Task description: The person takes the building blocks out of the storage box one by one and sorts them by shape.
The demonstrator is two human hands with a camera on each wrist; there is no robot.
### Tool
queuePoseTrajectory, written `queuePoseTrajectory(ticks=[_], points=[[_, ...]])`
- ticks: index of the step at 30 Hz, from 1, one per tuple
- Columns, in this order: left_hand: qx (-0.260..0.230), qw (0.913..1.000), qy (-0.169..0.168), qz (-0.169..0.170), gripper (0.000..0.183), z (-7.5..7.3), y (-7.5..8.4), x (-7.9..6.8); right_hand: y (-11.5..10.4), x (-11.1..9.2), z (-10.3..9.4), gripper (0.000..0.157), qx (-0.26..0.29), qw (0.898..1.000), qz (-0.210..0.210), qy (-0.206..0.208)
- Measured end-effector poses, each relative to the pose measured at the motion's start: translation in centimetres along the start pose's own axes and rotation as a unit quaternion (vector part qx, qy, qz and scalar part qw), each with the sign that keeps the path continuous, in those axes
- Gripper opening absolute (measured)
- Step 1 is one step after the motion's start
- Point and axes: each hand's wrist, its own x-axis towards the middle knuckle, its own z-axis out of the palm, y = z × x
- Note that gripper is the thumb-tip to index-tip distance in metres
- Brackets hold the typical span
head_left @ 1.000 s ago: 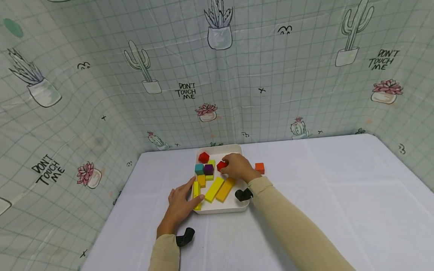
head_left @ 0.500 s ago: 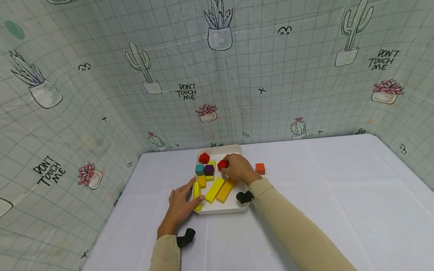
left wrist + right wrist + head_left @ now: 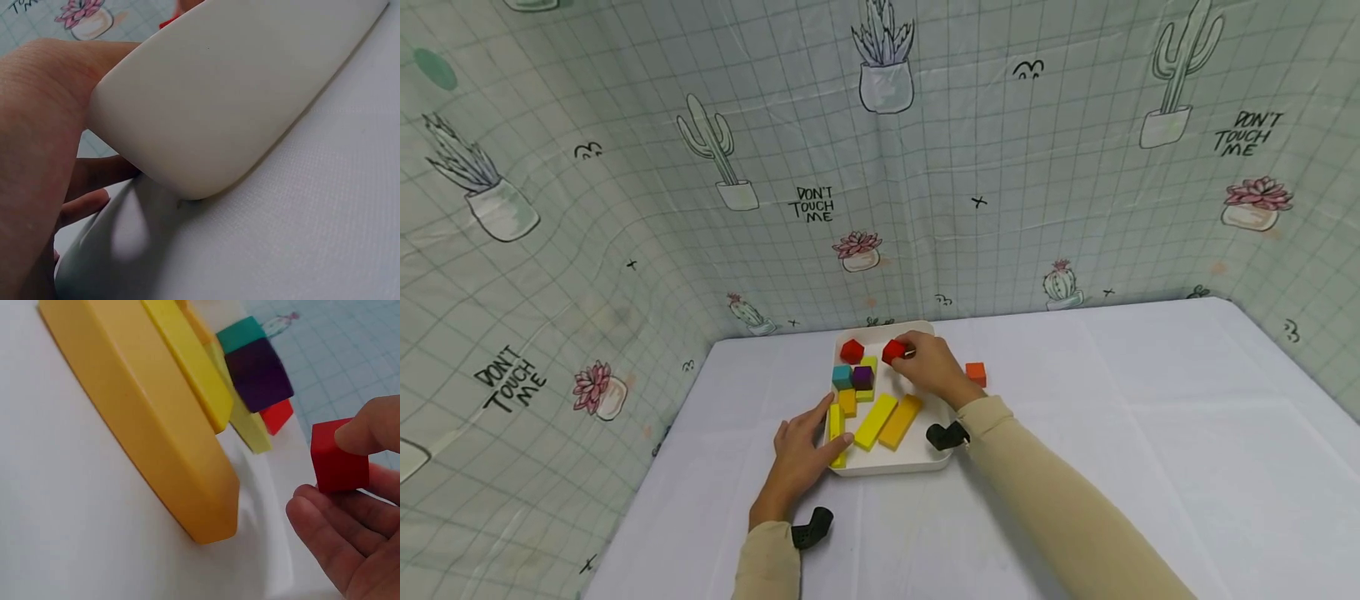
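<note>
My right hand [image 3: 928,364] pinches a red cube [image 3: 340,455] between thumb and fingers, raised over the far right part of a white tray [image 3: 917,462]. At the tray's near left corner my left hand [image 3: 801,454] holds the wall, thumb over the rim and fingers along the outside. Inside the tray, a yellow block [image 3: 837,425] stands along the left wall beside that thumb. A yellow bar [image 3: 876,422] and an orange bar [image 3: 900,422] lie side by side. Farther back are a teal cube [image 3: 842,377], a purple cube [image 3: 862,377] and a red block [image 3: 852,352].
An orange-red cube [image 3: 976,373] sits on the white tablecloth [image 3: 1112,417], just right of the tray. A small orange block [image 3: 847,402] and pale yellow blocks [image 3: 868,364] are also in the tray. A patterned cloth [image 3: 925,167] hangs behind the table.
My right hand has moved slightly away from me and up with the red cube. My left hand has stayed at the tray corner.
</note>
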Motion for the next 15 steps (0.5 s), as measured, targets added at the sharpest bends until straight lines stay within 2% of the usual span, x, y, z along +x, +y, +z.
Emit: queuePoseTrajectory(ticks=[6, 10, 15], points=[[0.002, 1.0, 0.0, -0.002, 0.081, 0.1, 0.0, 0.0, -0.1, -0.5, -0.7, 0.04, 0.032, 0.999, -0.013, 0.017], [0.004, 1.0, 0.001, 0.002, 0.081, 0.3, -0.1, 0.2, 0.0, -0.8, -1.2, 0.04, 0.052, 0.998, -0.005, 0.022], [0.004, 1.0, 0.002, 0.003, 0.081, 0.3, -0.2, 0.1, 0.0, -1.6, -1.8, 0.04, 0.124, 0.992, 0.002, 0.018]])
